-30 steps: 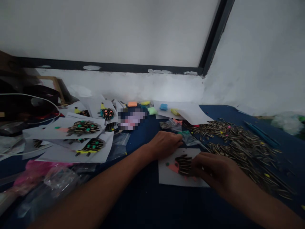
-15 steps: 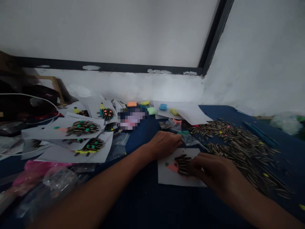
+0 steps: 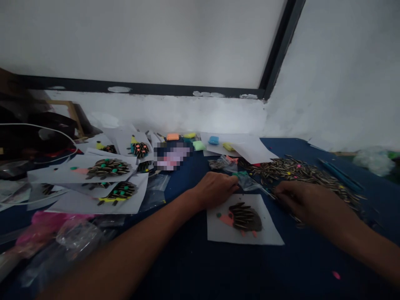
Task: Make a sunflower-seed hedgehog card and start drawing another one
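Note:
A white paper sheet (image 3: 215,233) lies in front of me with a hedgehog figure (image 3: 254,221) on it. Its face and feet are pink clay, and striped sunflower seeds stick as spines on the front of its dark body; the rear part is bare. My left hand (image 3: 217,189) rests with curled fingers at the sheet's upper left edge; what the fingers hold, if anything, is hidden. At the near left edge of a sunflower seed pile (image 3: 315,175), my right hand (image 3: 304,200) has its fingertips drawn together. Whatever is between them is too small to make out.
Finished-looking seed hedgehogs (image 3: 109,168) on paper are stacked at left, above crumpled clear and pink plastic (image 3: 75,233). Clay blocks, including an orange one (image 3: 173,136) and a blue one (image 3: 213,140), sit along the wall. A small plastic bag (image 3: 248,182) lies beyond the sheet.
My right hand has moved right, off the hedgehog to the seed pile, uncovering the figure's bare rear. My left hand stays where it was. A pink bit now shows at lower right.

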`<action>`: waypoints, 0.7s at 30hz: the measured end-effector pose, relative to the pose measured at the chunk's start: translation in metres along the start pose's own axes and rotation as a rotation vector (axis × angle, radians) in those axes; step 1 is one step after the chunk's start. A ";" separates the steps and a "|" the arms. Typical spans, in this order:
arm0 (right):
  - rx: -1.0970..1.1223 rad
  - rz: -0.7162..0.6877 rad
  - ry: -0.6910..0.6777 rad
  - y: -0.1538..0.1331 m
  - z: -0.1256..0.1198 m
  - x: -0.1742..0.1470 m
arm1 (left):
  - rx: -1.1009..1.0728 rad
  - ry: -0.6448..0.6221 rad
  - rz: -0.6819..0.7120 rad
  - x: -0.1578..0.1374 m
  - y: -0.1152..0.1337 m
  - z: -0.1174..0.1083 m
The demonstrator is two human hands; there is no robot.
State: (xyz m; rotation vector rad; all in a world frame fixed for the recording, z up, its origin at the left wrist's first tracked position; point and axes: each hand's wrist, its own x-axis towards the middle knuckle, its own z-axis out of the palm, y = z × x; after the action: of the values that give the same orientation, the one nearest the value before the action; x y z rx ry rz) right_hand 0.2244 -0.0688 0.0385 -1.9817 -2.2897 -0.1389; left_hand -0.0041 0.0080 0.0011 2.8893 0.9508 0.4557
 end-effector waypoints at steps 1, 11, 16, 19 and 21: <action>-0.017 0.023 -0.029 0.003 -0.001 0.001 | -0.001 -0.001 0.001 0.000 0.000 0.000; -0.028 0.020 -0.113 0.010 0.000 0.006 | 0.008 0.008 0.016 0.001 -0.001 0.002; -0.017 -0.017 -0.069 0.013 0.011 0.008 | -0.002 0.000 0.012 0.000 0.000 0.000; -0.033 -0.067 -0.030 0.017 0.018 0.009 | 0.003 0.002 0.016 0.000 0.000 0.000; -0.045 -0.100 -0.019 0.020 0.021 0.010 | 0.010 0.004 0.013 0.000 0.000 0.000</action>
State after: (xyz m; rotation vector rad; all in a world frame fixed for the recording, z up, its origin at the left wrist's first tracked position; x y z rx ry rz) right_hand 0.2419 -0.0537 0.0193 -1.8972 -2.4196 -0.1820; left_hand -0.0041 0.0080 0.0009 2.9068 0.9377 0.4587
